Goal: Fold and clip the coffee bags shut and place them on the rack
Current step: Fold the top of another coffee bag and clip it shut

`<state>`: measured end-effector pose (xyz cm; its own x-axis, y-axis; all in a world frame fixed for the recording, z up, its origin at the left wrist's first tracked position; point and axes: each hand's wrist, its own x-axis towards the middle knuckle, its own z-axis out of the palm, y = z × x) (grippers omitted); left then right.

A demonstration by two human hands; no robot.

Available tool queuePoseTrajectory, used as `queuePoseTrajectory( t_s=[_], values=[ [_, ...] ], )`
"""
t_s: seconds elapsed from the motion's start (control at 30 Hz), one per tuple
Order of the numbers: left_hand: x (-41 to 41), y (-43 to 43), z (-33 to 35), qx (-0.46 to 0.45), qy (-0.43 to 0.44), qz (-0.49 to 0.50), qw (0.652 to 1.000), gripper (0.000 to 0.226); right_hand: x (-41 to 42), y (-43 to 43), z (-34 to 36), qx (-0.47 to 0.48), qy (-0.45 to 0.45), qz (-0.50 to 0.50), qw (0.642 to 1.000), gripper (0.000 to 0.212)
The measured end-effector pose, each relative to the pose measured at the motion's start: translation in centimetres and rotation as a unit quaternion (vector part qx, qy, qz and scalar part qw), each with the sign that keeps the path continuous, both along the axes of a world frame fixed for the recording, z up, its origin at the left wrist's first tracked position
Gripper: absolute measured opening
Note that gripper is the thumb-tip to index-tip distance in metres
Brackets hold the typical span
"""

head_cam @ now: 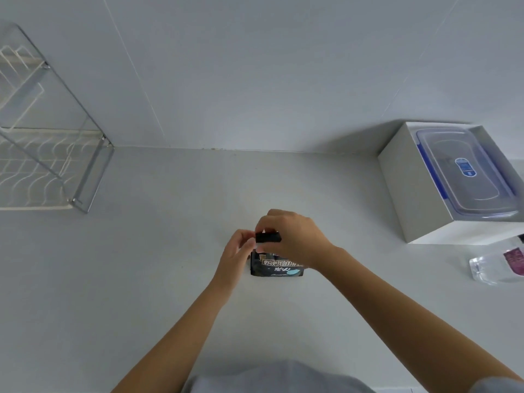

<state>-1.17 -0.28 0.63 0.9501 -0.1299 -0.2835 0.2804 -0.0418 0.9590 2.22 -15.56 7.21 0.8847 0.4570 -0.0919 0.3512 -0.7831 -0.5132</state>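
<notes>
A black coffee bag (276,267) with gold lettering stands on the white counter, in the middle of the view. A black clip (268,237) sits at its folded top. My right hand (295,236) grips the clip from above and from the right. My left hand (236,255) pinches the bag's top edge at the clip's left end. The wire rack (54,154) stands at the far left against the wall, with nothing visible on it. A second bag (500,263), clear with a purple label, lies flat at the right edge.
A white open box (419,194) at the back right holds a clear plastic container with a blue-trimmed lid (465,171). The white wall runs along the back of the counter (175,251).
</notes>
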Motion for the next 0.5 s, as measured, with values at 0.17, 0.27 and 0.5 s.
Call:
queuePoseTrajectory(
  t_s=[0.17,0.27,0.5],
  values=[
    [-0.2,-0.8,-0.2,0.007,0.008,0.035,0.999,0.021,-0.8,0.3,-1.1,0.023,-0.026,-0.032,0.999,0.013],
    [-0.5,-1.1,-0.1,0.004,0.007,0.04,0.999,0.024,-1.2,0.1,-1.1,0.036,-0.033,-0.04,0.998,0.009],
    [-1.6,-1.1,-0.3,0.014,0.0,0.06,0.998,0.027,-1.7,0.6,-1.1,0.031,-0.047,-0.005,0.998,0.01]
  ],
)
